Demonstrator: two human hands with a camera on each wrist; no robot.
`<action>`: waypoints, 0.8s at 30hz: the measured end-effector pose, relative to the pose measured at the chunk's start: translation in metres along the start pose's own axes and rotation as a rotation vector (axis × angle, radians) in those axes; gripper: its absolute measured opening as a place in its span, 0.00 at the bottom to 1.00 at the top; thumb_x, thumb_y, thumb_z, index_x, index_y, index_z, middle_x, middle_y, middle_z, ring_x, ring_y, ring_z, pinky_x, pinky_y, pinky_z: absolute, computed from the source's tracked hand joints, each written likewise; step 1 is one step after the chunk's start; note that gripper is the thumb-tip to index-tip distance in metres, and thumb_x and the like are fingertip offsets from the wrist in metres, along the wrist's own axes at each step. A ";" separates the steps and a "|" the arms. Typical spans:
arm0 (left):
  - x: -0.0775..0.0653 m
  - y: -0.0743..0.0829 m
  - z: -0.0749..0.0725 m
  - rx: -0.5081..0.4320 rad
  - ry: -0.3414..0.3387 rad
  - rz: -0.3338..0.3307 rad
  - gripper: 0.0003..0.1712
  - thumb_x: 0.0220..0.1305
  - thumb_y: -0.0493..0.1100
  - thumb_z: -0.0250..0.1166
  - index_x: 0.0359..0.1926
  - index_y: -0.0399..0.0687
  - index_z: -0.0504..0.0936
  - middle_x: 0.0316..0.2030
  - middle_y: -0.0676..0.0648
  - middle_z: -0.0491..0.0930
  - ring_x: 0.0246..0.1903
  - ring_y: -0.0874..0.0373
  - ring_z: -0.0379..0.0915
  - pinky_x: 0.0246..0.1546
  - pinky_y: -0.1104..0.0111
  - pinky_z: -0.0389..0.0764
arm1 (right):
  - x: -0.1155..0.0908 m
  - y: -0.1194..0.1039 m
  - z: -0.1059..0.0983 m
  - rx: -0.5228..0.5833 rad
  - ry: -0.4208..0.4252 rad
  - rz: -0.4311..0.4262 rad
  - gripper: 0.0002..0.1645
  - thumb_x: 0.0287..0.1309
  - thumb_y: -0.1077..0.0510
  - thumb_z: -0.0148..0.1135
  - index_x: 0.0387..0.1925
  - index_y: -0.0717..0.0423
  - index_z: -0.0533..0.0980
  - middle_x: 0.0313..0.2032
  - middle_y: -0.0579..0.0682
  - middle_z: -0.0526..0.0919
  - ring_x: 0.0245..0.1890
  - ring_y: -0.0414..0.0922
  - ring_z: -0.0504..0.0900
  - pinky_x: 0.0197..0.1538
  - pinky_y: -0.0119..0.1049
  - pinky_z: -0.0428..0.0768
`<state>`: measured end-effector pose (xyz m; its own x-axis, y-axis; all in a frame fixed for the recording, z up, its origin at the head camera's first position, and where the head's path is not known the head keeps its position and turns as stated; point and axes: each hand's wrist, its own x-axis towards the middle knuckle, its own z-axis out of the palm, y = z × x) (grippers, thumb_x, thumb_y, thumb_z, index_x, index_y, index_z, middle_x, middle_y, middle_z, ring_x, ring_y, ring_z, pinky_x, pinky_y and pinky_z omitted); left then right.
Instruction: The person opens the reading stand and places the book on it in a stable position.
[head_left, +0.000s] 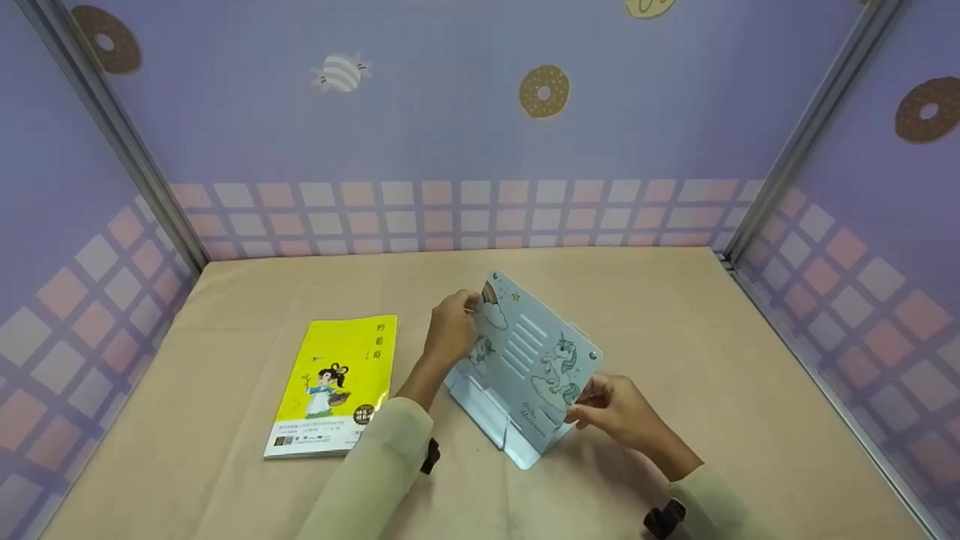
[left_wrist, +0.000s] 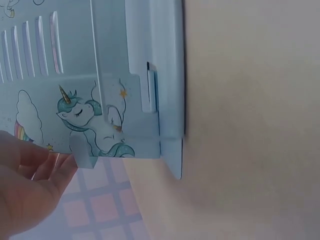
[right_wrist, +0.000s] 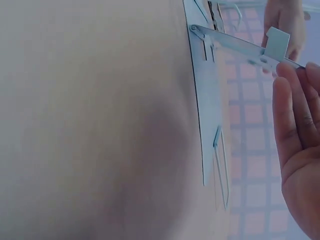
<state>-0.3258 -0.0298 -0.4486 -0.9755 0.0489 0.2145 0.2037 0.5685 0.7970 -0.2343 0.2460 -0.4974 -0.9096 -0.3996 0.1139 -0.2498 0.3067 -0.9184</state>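
The book stand (head_left: 521, 386) rests on the counter (head_left: 675, 315). My left hand (head_left: 452, 330) and right hand (head_left: 619, 412) pinch its tilted panel (head_left: 544, 356) by opposite edges. Expect light, stiff, probably slick sheet metal; hold the edges, clear of the pivot (right_wrist: 194, 28).

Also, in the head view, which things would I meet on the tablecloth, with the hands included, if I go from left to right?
Yellow book → left hand → light-blue unicorn stand → right hand.
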 end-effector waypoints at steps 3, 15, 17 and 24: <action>0.005 0.002 0.005 -0.024 -0.030 0.003 0.25 0.67 0.26 0.47 0.61 0.39 0.77 0.56 0.39 0.80 0.59 0.46 0.78 0.61 0.57 0.79 | 0.000 -0.002 0.013 0.018 -0.006 -0.028 0.16 0.60 0.65 0.70 0.48 0.69 0.80 0.41 0.63 0.88 0.35 0.48 0.90 0.38 0.36 0.88; 0.020 0.002 0.018 -0.061 -0.056 0.042 0.26 0.63 0.24 0.49 0.59 0.39 0.78 0.55 0.40 0.80 0.57 0.46 0.78 0.60 0.57 0.79 | 0.001 -0.026 0.072 -0.080 0.105 -0.066 0.17 0.59 0.61 0.71 0.48 0.64 0.80 0.40 0.54 0.90 0.38 0.44 0.89 0.42 0.32 0.86; 0.019 0.003 0.018 -0.060 -0.070 0.039 0.25 0.65 0.26 0.49 0.60 0.40 0.78 0.55 0.40 0.79 0.58 0.46 0.77 0.60 0.56 0.79 | 0.001 -0.029 0.076 -0.091 0.123 -0.075 0.17 0.59 0.62 0.71 0.49 0.64 0.80 0.40 0.54 0.89 0.38 0.44 0.88 0.42 0.32 0.86; 0.007 0.021 0.006 0.018 -0.153 0.130 0.24 0.73 0.34 0.51 0.68 0.41 0.71 0.63 0.38 0.73 0.67 0.43 0.70 0.69 0.53 0.72 | 0.000 -0.033 0.080 -0.139 0.176 -0.127 0.13 0.57 0.67 0.68 0.45 0.63 0.80 0.37 0.53 0.89 0.35 0.38 0.87 0.41 0.30 0.86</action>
<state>-0.3291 -0.0125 -0.4335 -0.9427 0.2460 0.2253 0.3283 0.5639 0.7578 -0.1998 0.1665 -0.4978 -0.9088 -0.2898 0.3003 -0.3978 0.3842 -0.8332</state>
